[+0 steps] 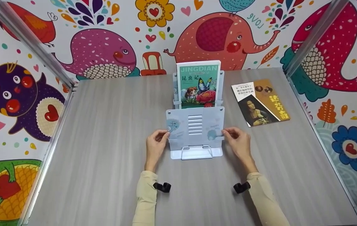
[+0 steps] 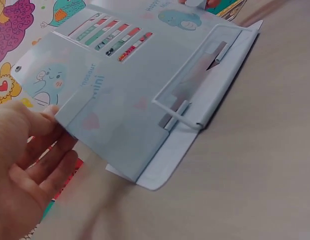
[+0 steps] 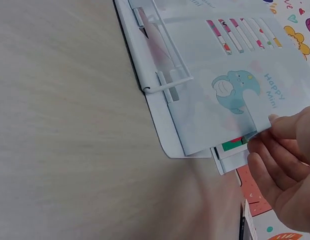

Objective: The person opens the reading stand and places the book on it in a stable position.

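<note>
A light blue book stand (image 1: 194, 138) with dinosaur prints, slots and a wire page holder (image 1: 197, 152) at its base stands upright in the middle of the table. My left hand (image 1: 156, 144) pinches its left side edge between thumb and fingers. On the opposite side, my right hand (image 1: 239, 142) pinches the right edge at a small side tab (image 3: 259, 122). Just behind rises a second, similar stand (image 1: 175, 89), bearing a green-covered book (image 1: 199, 83) whose lower part is hidden by the front stand.
To the right of the stands, a yellow, white and dark book (image 1: 261, 102) lies flat on the grey wood-grain table (image 1: 112, 125). Walls with cartoon animals (image 1: 216, 37) enclose the back and both sides, joined by metal corner posts (image 1: 311, 34).
</note>
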Demonstrator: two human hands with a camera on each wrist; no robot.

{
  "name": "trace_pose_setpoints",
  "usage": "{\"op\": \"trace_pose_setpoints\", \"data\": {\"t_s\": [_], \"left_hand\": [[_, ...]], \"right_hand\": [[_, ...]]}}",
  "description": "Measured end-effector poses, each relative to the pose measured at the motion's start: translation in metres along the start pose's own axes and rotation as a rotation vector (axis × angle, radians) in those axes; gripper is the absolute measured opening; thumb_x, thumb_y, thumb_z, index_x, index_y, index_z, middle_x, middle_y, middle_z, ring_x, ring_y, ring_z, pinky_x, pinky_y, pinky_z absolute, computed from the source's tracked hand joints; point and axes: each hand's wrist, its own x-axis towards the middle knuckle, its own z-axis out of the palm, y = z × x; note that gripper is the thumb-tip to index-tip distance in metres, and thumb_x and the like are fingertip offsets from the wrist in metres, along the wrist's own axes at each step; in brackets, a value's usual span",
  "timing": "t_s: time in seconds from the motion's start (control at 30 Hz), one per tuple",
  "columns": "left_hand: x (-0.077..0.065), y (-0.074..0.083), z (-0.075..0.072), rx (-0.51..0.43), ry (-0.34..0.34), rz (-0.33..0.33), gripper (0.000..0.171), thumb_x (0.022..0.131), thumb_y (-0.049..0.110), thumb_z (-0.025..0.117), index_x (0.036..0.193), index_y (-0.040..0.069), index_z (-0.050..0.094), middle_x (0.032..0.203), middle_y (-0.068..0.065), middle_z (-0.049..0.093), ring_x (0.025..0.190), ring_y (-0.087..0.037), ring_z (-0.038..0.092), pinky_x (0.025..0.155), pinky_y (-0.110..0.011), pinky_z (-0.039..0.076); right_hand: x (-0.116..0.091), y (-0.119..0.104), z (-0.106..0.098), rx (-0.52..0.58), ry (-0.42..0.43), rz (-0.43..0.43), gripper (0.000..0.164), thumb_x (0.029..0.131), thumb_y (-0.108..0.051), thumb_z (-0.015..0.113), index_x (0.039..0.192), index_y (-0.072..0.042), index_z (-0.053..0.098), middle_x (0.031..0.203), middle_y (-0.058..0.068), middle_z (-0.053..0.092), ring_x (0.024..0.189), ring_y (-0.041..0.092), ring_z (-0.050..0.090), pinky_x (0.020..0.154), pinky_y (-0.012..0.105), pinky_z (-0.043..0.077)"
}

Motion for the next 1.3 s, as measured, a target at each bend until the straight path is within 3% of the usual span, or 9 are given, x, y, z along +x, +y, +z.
{"op": "trace_pose_setpoints", "data": {"t_s": [0.13, 0.23, 0.37, 0.5, 0.67, 0.83, 0.97, 1.13, 1.3], "left_hand": [[-0.004, 0.011, 0.006, 0.022, 0.138, 0.093, 0.009, 0.093, -0.003, 0.068, 0.099, -0.009, 0.071, 0.096, -0.022, 0.072, 0.089, -0.026, 0.069, 0.083, -0.014, 0.053], [-0.008, 0.019, 0.016, 0.049, 0.177, 0.246, 0.007, 0.091, -0.007, 0.068, 0.097, -0.009, 0.070, 0.092, -0.021, 0.073, 0.086, -0.029, 0.069, 0.083, -0.017, 0.055], [-0.012, 0.016, 0.046, 0.042, 0.108, 0.421, 0.008, 0.086, -0.013, 0.070, 0.092, -0.009, 0.070, 0.084, -0.020, 0.072, 0.075, -0.030, 0.068, 0.073, -0.024, 0.059], [-0.025, 0.010, 0.089, -0.021, -0.023, 0.468, 0.008, 0.087, -0.010, 0.070, 0.092, -0.004, 0.071, 0.082, -0.015, 0.072, 0.072, -0.026, 0.069, 0.069, -0.027, 0.060], [-0.052, 0.017, 0.149, -0.101, -0.298, 0.384, 0.009, 0.096, 0.001, 0.065, 0.100, 0.001, 0.073, 0.088, -0.010, 0.075, 0.078, -0.016, 0.071, 0.073, -0.022, 0.059], [-0.071, 0.020, 0.204, -0.047, -0.527, 0.232, 0.020, 0.101, 0.006, 0.057, 0.116, 0.001, 0.069, 0.110, -0.013, 0.074, 0.100, -0.010, 0.070, 0.087, -0.014, 0.055], [-0.076, 0.016, 0.234, 0.080, -0.571, 0.131, 0.030, 0.102, 0.010, 0.056, 0.131, 0.004, 0.062, 0.128, -0.008, 0.066, 0.117, -0.017, 0.064, 0.100, -0.017, 0.049], [-0.067, 0.012, 0.253, 0.199, -0.591, 0.024, 0.043, 0.103, 0.019, 0.054, 0.145, 0.010, 0.051, 0.144, -0.004, 0.054, 0.132, -0.015, 0.054, 0.113, -0.025, 0.042], [-0.055, 0.007, 0.261, 0.235, -0.598, -0.063, 0.047, 0.104, 0.022, 0.053, 0.149, 0.012, 0.046, 0.155, -0.003, 0.045, 0.143, -0.018, 0.044, 0.121, -0.031, 0.034]], "right_hand": [[0.004, 0.010, -0.012, 0.043, 0.020, -0.007, 0.009, 0.091, -0.003, 0.073, 0.093, 0.006, 0.074, 0.086, 0.022, 0.074, 0.068, -0.001, 0.058, 0.063, 0.009, 0.046], [0.011, 0.020, -0.027, 0.021, 0.063, 0.021, 0.011, 0.092, -0.002, 0.070, 0.095, 0.009, 0.073, 0.089, 0.024, 0.073, 0.069, -0.006, 0.057, 0.064, 0.007, 0.046], [0.024, 0.033, -0.052, -0.052, 0.129, 0.093, 0.012, 0.092, -0.002, 0.068, 0.099, 0.007, 0.072, 0.089, 0.018, 0.073, 0.070, -0.008, 0.055, 0.066, 0.007, 0.044], [0.037, 0.048, -0.075, -0.116, 0.154, 0.154, 0.014, 0.092, -0.003, 0.067, 0.102, 0.006, 0.071, 0.089, 0.012, 0.071, 0.070, -0.010, 0.052, 0.067, 0.006, 0.042], [0.052, 0.065, -0.098, -0.187, 0.154, 0.257, 0.026, 0.094, -0.008, 0.067, 0.115, 0.006, 0.063, 0.105, 0.018, 0.069, 0.086, 0.005, 0.058, 0.076, 0.013, 0.044], [0.062, 0.084, -0.117, -0.193, 0.077, 0.368, 0.059, 0.096, -0.013, 0.066, 0.144, 0.006, 0.038, 0.145, 0.030, 0.043, 0.136, 0.039, 0.047, 0.113, 0.046, 0.041], [0.066, 0.099, -0.124, -0.255, 0.005, 0.407, 0.076, 0.097, -0.019, 0.064, 0.157, 0.000, 0.021, 0.161, 0.029, 0.018, 0.151, 0.047, 0.021, 0.122, 0.060, 0.023], [0.076, 0.105, -0.130, -0.303, -0.081, 0.463, 0.083, 0.100, -0.032, 0.058, 0.162, -0.002, 0.010, 0.169, 0.023, -0.010, 0.154, 0.049, -0.004, 0.124, 0.066, 0.004], [0.085, 0.104, -0.137, -0.327, -0.120, 0.427, 0.082, 0.101, -0.030, 0.057, 0.160, 0.001, 0.010, 0.164, 0.031, 0.005, 0.149, 0.053, 0.011, 0.122, 0.067, 0.014]]}}
